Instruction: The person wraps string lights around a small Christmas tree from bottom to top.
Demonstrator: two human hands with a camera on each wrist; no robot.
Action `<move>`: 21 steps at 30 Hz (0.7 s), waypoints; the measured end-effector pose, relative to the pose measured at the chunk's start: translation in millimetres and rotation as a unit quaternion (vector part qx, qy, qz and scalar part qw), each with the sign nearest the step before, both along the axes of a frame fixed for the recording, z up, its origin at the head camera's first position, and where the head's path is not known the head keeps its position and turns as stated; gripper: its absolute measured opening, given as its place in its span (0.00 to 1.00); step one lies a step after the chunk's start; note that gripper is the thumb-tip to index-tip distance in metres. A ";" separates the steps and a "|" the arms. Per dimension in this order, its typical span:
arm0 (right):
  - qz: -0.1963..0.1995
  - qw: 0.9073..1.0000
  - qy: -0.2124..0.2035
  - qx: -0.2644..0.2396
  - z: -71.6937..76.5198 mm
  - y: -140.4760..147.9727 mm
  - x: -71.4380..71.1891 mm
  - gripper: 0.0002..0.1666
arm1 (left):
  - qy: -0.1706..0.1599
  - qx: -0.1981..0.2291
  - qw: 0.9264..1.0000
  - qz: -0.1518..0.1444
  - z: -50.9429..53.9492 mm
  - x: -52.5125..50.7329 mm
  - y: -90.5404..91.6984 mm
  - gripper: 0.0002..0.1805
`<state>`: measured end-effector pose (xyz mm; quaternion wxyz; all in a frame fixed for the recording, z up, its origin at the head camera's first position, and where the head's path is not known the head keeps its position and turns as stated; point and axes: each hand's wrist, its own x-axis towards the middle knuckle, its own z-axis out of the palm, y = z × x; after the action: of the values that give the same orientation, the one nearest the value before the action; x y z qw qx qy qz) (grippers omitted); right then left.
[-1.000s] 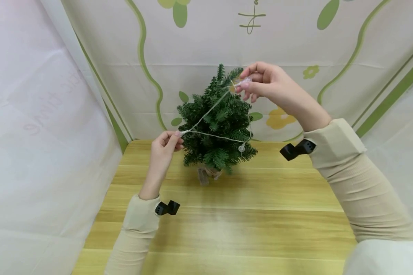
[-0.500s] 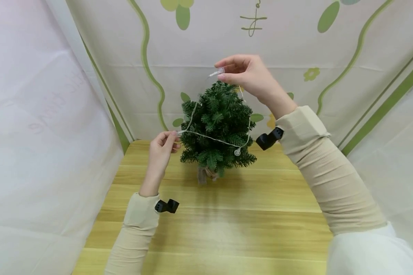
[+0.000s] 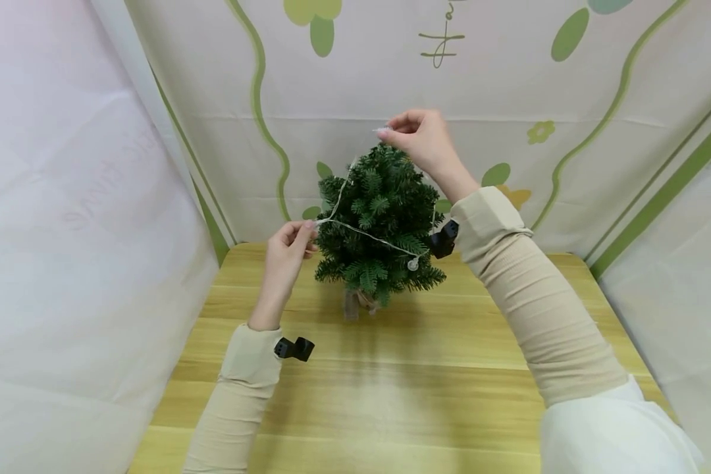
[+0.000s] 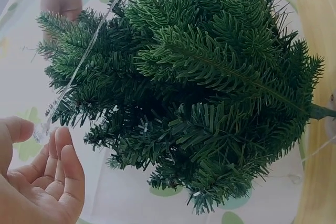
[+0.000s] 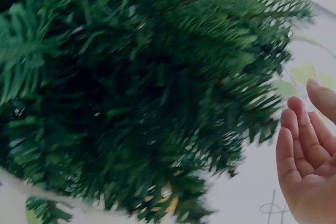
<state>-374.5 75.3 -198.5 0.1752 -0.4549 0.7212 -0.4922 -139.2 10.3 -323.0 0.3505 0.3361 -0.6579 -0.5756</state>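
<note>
A small artificial Christmas tree [image 3: 385, 210] stands on the table, with a clear string of fairy lights [image 3: 379, 239] draped across its front. At the tree's left side my left hand [image 3: 286, 249] pinches part of the string; the left wrist view shows a clear bulb [image 4: 41, 131] between thumb and fingertips. My right hand [image 3: 426, 143] is just above the treetop, pinching another clear piece of the string between thumb and fingers. A round clear bulb [image 3: 413, 264] hangs at the lower right of the tree. The string behind the branches is hidden.
The wooden table [image 3: 355, 395] extends in front of the tree. A patterned cloth backdrop [image 3: 355, 72] rises behind it, with white cloth [image 3: 65, 263] at the left. A grey-brown tag or ribbon [image 3: 351, 305] sits by the tree's base.
My right hand has moved left from the tree's upper right to above its top, carrying its piece of the string. The left hand keeps its pinch at almost the same place.
</note>
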 end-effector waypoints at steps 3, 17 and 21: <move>-0.011 1.000 0.010 0.009 -6.8 2.6 -6.3 0.19 | 0.006 0.000 1.000 0.000 -0.9 -1.2 -0.6 0.18; 0.022 0.998 0.015 0.056 -23.3 24.7 -23.6 0.18 | -0.014 -0.026 1.000 -0.003 -2.3 -1.4 -3.4 0.20; 0.031 0.997 0.020 0.065 -24.2 31.6 -22.6 0.18 | -0.018 -0.031 0.999 -0.005 -3.1 -1.7 -4.1 0.20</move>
<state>-397.0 106.9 -222.7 0.2051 -0.4743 0.7407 -0.4293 -140.9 6.2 -326.1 0.3462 0.3321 -0.6832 -0.5505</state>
